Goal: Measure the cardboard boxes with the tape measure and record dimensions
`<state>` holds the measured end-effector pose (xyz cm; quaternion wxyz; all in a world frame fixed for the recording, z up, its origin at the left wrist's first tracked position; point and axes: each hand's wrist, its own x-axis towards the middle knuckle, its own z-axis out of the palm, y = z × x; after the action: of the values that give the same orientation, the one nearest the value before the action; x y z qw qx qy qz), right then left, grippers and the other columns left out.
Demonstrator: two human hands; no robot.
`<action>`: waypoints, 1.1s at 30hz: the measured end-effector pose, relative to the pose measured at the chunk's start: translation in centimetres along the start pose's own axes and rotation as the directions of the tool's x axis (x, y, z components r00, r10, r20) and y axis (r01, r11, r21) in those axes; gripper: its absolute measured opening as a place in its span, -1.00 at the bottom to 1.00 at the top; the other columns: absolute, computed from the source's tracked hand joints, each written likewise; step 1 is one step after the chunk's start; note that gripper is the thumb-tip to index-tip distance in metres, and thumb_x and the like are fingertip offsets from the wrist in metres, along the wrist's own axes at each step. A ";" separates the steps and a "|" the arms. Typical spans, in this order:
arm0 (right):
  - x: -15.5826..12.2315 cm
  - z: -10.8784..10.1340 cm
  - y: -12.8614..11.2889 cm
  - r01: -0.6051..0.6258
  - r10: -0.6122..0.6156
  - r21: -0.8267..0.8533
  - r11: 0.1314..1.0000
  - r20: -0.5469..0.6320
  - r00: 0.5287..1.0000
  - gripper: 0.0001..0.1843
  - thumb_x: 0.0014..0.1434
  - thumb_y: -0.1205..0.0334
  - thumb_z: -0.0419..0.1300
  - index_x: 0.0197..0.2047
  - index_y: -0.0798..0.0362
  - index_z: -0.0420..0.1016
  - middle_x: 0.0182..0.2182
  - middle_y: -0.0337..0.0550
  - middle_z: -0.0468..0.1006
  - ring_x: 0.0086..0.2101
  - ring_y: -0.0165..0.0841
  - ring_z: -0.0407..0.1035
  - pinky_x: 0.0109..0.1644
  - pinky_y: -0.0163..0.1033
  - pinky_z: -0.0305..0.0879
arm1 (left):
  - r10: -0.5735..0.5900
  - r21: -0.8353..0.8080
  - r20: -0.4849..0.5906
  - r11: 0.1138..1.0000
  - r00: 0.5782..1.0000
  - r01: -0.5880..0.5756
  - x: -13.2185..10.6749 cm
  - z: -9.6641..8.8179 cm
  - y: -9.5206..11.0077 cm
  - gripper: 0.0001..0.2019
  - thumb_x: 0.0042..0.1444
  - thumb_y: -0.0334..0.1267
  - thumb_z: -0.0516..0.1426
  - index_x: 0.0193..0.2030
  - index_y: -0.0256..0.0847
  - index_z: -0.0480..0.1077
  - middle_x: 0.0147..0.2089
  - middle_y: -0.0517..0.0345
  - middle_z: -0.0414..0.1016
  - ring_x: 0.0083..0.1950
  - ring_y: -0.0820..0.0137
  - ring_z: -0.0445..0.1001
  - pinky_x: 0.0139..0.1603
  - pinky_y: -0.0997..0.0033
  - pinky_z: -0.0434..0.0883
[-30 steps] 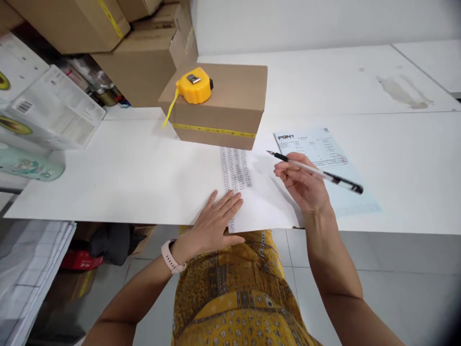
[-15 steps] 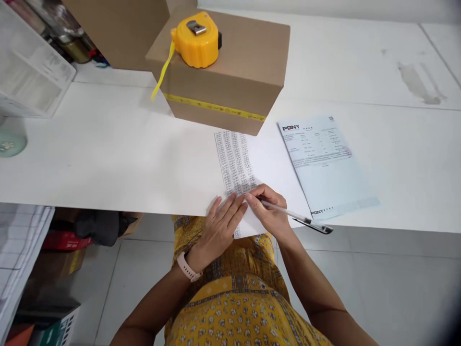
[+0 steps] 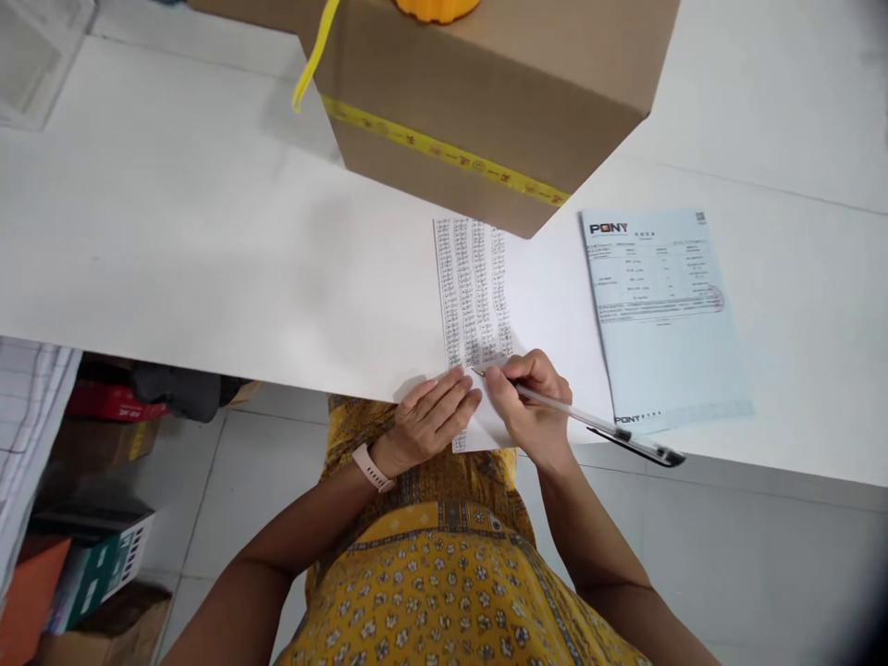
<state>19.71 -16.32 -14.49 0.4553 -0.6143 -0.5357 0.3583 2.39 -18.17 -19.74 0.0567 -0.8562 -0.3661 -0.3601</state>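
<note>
A white sheet with columns of small print [image 3: 475,296] lies at the near edge of the white table [image 3: 194,240]. My left hand [image 3: 430,421] rests flat on its lower end, fingers stretched out together. My right hand [image 3: 531,407] is closed round a clear pen [image 3: 589,425], whose tip touches the sheet just beside my left fingertips. The sheet's far end runs under a brown cardboard box [image 3: 499,83] with a yellow tape measure strip across its front.
A pale blue printed form marked PONY [image 3: 659,314] lies to the right of the sheet. A yellow tape measure body [image 3: 437,7] sits on the box at the top edge. Boxes and packages [image 3: 97,555] stand on the floor under the table at left.
My right hand came down from above the form and set the pen tip on the printed sheet beside my left hand. The view has tilted down and moved closer to the table.
</note>
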 end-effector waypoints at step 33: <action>0.7 0.3 0.2 0.097 -0.071 -0.192 0.977 0.141 0.988 -0.75 0.25 0.19 0.21 -0.40 -0.07 0.20 -0.63 -0.42 0.27 -0.63 -0.48 0.11 -0.54 -0.31 0.08 | 0.033 0.018 -0.087 0.999 0.996 -0.032 -0.1 0.3 -0.1 -0.78 0.44 -0.42 0.06 0.07 -0.23 0.51 -0.02 0.11 0.71 0.10 0.36 0.65 0.05 0.34 0.40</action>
<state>19.61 -15.61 -14.73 0.3697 -0.6081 -0.6235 0.3236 2.40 -18.03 -20.04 0.0856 -0.8449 -0.3521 -0.3934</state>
